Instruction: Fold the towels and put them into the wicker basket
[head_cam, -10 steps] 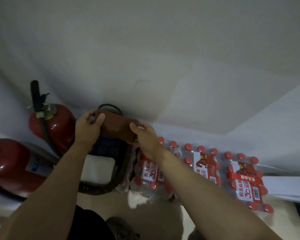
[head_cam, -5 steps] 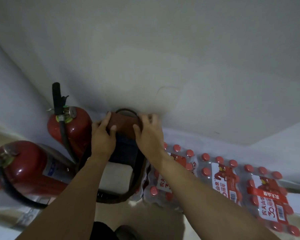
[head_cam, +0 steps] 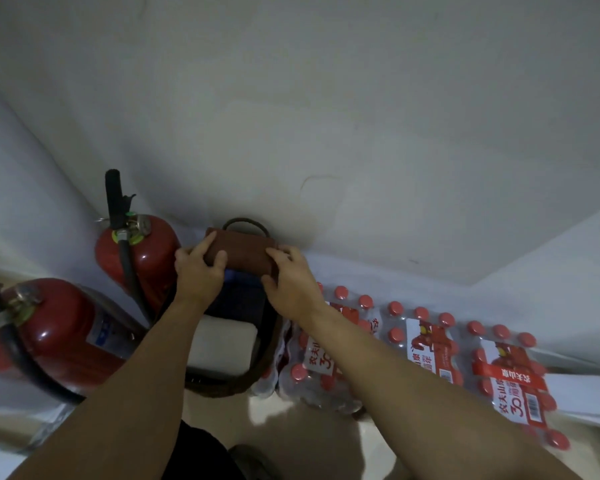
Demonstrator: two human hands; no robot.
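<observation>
Dim light; a plain pale wall (head_cam: 326, 116) meets a light, perhaps tiled, floor (head_cam: 309, 441).

Both hands, left hand (head_cam: 199, 271) and right hand (head_cam: 291, 282), hold a folded brown towel (head_cam: 245, 252) over the wicker basket (head_cam: 229, 386).

light: dim, greyish | glare: small highlights on red extinguishers (head_cam: 66, 334) | edges: curved (wide-angle), soft blur

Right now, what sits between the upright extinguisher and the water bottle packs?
Head view: the wicker basket, holding a white towel and a dark towel. Both hands, left and right, hold a brown towel over its far end.
</observation>
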